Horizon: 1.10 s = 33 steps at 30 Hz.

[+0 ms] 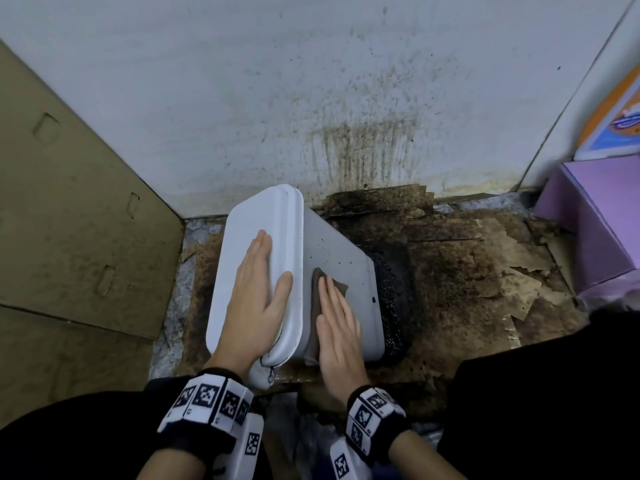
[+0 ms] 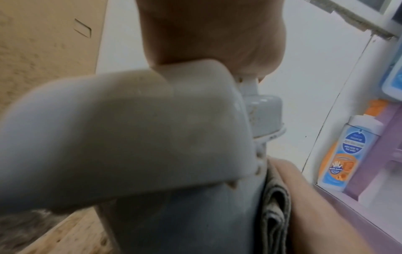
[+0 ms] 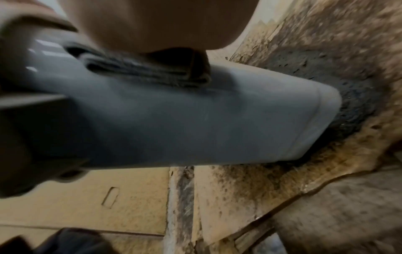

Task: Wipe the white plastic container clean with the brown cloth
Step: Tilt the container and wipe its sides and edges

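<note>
The white plastic container (image 1: 343,251) stands tilted on the dirty floor, its lidded top facing left. My left hand (image 1: 258,292) lies flat on the lid (image 1: 239,233) with straight fingers, steadying it. My right hand (image 1: 337,323) presses the folded brown cloth (image 1: 313,327) flat against the container's grey side wall, fingers straight. Dark specks dot that wall beyond the cloth. In the left wrist view the lid's edge (image 2: 130,128) fills the frame, with the cloth (image 2: 275,211) below right. The right wrist view shows the cloth (image 3: 147,68) under my palm on the container (image 3: 195,120).
Stained, torn cardboard (image 1: 485,271) covers the floor, with a black wet patch (image 1: 391,282) under the container. A spattered white wall (image 1: 311,98) rises behind. A cardboard panel (image 1: 69,220) leans at the left. A purple box (image 1: 595,223) and an orange-blue package (image 1: 616,116) stand at the right.
</note>
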Available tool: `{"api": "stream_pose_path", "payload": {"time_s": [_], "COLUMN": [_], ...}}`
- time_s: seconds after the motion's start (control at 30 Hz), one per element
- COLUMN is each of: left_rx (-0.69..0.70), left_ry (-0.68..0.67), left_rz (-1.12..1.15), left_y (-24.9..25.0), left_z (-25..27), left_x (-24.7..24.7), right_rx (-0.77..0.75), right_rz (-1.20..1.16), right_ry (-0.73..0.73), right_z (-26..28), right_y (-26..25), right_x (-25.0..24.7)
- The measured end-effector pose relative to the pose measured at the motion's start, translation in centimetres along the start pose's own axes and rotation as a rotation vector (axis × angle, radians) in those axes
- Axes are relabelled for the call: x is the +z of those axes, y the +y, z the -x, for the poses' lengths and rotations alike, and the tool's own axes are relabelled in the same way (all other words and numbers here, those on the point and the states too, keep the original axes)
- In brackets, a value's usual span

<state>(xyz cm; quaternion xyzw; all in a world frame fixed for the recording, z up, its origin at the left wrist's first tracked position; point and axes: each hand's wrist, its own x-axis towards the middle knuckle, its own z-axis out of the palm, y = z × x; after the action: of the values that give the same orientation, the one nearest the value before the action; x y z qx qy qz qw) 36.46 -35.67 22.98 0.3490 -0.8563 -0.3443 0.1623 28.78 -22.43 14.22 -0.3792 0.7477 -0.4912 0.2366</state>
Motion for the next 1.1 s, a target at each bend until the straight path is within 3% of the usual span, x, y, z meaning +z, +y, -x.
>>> {"api": "stream_pose_path", "payload": {"time_s": [0.23, 0.5, 0.8, 0.9, 1.1], "left_rx": [0.018, 0.031, 0.043, 0.025, -0.014], "left_ry": [-0.015, -0.028, -0.025, -0.024, -0.028], "left_rz": [-0.073, -0.067, -0.029, -0.006, 0.022], "left_y": [0.3, -0.2, -0.2, -0.6, -0.7], "left_z": [-0.2, 0.0, 0.1, 0.3, 0.3], "left_x": [0.2, -0.3, -0.6, -1.1, -1.6], "right_rx": [-0.031, -0.123, -0.131, -0.054, 0.240], "right_rz": [-0.066, -0.039, 0.000, 0.062, 0.074], "right_ry": [0.001, -0.204, -0.282, -0.284, -0.339], "right_z": [-1.1, -8.0, -12.4, -12.7, -12.6], "right_y": [0.7, -1.5, 1.4, 4.9, 10.6], "right_x": [0.5, -1.0, -2.5, -2.3, -3.9]}}
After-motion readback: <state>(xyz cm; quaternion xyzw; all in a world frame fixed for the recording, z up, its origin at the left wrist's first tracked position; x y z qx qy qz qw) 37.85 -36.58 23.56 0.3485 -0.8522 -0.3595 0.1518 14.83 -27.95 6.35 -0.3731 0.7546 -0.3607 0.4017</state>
